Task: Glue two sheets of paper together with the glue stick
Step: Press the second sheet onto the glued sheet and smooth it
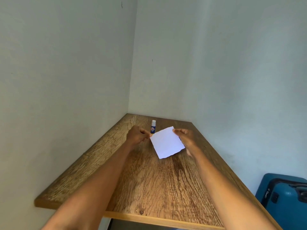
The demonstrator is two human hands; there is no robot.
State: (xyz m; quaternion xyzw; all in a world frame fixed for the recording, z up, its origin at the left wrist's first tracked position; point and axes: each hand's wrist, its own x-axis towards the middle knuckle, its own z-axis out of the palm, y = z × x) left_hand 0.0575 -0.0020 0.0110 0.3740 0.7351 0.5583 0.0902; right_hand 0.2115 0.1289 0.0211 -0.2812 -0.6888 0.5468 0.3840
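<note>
The left hand (136,135) and right hand (184,138) pinch the white paper (167,142) above the tabletop (149,188), near the glue stick (153,126).

My fingers hold a matt white paper sheet (167,142) with rough torn edges, over a grainy wood-look table (149,183). Behind it stands a smooth plastic glue stick (153,126); a glossy hard-shell suitcase (285,198) sits alongside.

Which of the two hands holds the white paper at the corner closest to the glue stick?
The left hand: it pinches the paper at the corner beside the upright glue stick. The right hand grips the opposite edge.
</note>
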